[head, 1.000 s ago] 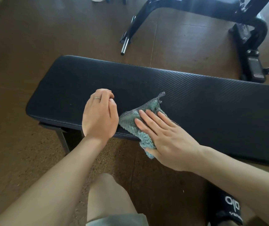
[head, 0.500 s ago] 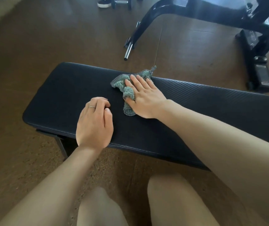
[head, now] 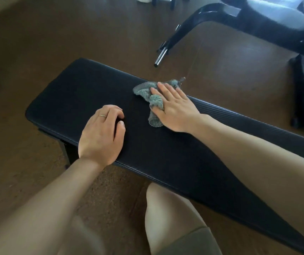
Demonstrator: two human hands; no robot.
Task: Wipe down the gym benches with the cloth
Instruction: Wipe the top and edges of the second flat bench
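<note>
Brown floor surrounds the bench (head: 165, 144), where my flat right hand (head: 175, 109) has swept the cloth (head: 143, 90) from near edge to far, left hand (head: 101, 137) bracing with fingers curled, so wiping advances.

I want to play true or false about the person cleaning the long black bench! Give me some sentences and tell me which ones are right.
1. The right hand presses a crumpled grey-green cloth onto the long black padded bench. True.
2. The left hand holds the cloth. False: it rests on the bench beside the cloth, holding nothing.
3. The cloth lies near the bench's far edge. True.
4. The left hand wears a thin ring. True.
5. The cloth is on the brown floor. False: it is on the bench top.
</note>
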